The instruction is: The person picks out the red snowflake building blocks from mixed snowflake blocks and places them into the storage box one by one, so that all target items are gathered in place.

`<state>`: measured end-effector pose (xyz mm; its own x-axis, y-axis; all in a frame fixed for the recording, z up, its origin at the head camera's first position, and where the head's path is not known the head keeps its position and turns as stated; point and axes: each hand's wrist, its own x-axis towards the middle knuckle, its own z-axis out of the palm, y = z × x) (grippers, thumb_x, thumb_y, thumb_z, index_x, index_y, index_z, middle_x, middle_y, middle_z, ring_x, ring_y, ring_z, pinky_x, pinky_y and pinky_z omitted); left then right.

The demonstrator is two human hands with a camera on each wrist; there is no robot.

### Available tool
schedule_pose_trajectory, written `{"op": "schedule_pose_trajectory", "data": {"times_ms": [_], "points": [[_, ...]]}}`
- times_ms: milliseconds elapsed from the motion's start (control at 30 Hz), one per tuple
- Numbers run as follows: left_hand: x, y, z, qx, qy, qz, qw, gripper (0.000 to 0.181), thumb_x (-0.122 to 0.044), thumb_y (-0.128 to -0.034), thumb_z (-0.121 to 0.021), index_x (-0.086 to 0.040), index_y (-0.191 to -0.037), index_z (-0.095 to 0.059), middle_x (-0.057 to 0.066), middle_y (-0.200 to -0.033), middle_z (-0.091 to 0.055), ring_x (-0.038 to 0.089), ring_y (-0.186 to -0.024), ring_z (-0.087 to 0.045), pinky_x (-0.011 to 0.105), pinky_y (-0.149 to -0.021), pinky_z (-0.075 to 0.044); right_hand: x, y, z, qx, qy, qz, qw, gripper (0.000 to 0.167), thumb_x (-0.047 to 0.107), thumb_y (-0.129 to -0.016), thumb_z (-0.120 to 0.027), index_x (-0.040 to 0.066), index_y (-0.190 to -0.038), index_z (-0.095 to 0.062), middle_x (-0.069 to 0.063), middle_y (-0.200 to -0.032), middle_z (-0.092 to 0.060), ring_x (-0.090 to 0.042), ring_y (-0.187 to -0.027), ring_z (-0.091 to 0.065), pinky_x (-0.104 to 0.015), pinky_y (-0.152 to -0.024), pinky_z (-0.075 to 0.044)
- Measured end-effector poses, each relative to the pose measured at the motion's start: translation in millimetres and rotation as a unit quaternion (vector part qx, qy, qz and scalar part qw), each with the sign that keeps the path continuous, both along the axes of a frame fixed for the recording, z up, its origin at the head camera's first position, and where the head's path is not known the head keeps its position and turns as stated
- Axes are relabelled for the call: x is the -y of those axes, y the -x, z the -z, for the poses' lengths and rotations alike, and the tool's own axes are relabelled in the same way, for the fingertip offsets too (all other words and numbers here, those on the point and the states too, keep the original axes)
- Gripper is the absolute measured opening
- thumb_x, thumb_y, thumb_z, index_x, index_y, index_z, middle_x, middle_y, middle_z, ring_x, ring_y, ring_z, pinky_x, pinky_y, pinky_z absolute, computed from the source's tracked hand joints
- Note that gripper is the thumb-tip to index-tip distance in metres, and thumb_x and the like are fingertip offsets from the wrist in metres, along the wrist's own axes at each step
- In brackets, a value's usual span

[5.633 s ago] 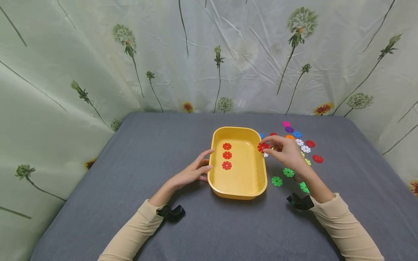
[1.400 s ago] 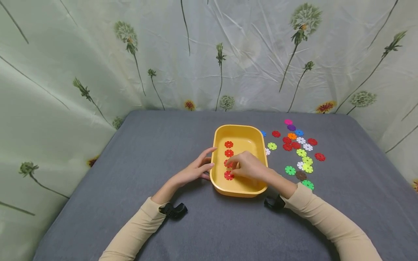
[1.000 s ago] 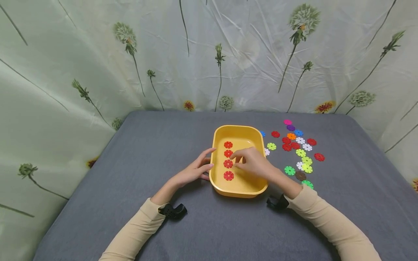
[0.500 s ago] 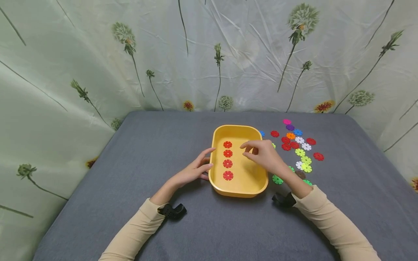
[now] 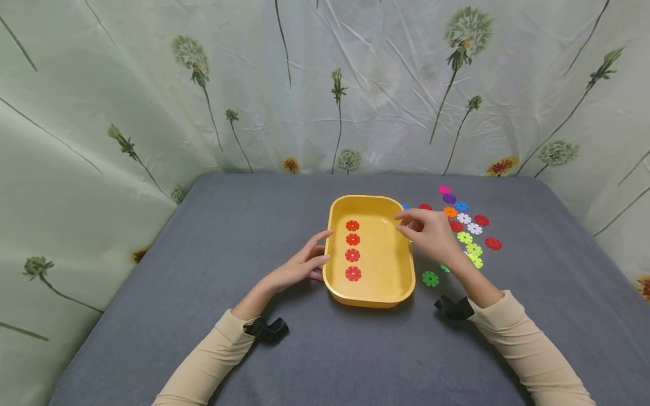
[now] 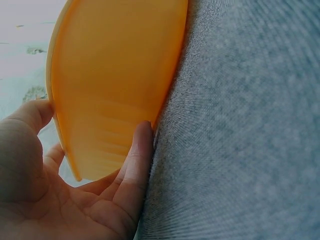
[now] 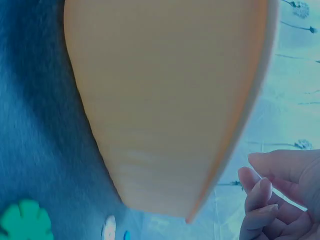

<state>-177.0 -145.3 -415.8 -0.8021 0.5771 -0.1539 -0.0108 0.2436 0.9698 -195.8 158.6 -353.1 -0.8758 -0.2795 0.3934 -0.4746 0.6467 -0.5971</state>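
Note:
In the head view a yellow tub (image 5: 383,259) sits on the grey-covered table. Inside it, along the left side, several red snowflake discs (image 5: 352,255) lie flat in a column. My left hand (image 5: 294,269) holds the tub's left side, thumb and index finger at the rim; the left wrist view shows other fingers (image 6: 137,165) against the outer wall. Above the tub's right rim hovers my right hand (image 5: 431,232), fingers loosely bent, with nothing between them. In the right wrist view those fingers (image 7: 260,195) are apart from the tub's wall (image 7: 160,110).
Right of the tub, loose snowflake discs in many colours lie scattered, among them a green one (image 5: 430,279), a red one (image 5: 493,243) and a pink one (image 5: 444,190). My right forearm and hand cover some of them. A flower-printed curtain (image 5: 304,84) hangs behind the table.
A fourth red disc was set down at the column's near end. My right hand has since lifted away from it and moved right, to the rim. The left hand stays put.

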Motion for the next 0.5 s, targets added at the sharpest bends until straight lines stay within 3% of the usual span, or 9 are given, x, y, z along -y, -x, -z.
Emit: {"op": "schedule_pose_trajectory", "data": {"times_ms": [300, 500], "points": [[0.5, 0.9, 0.7, 0.001, -0.01, 0.003, 0.9999, 0.059, -0.027, -0.0995, -0.044, -0.033, -0.148, -0.011, 0.021, -0.146, -0.03, 0.035, -0.123, -0.049, 0.04, -0.089, -0.055, -17, 4.1, -0.6, -0.035, 0.012, 0.025, 0.999, 0.016, 0.002, -0.079, -0.071, 0.002, -0.095, -0.071, -0.011, -0.074, -0.068, -0.005, -0.052, -0.045, -0.017, -0.046, -0.037], [1.1, 0.2, 0.9, -0.001, 0.0, 0.002, 1.0, 0.058, -0.027, -0.0995, -0.045, -0.037, -0.147, -0.012, 0.02, -0.147, -0.03, 0.035, -0.123, -0.049, 0.04, -0.089, -0.055, -26, 6.6, 3.1, -0.021, 0.01, 0.042, 0.9988, 0.015, 0.006, -0.082, -0.069, 0.003, -0.097, -0.071, -0.013, -0.079, -0.069, -0.002, -0.055, -0.047, -0.015, -0.048, -0.04]]}}
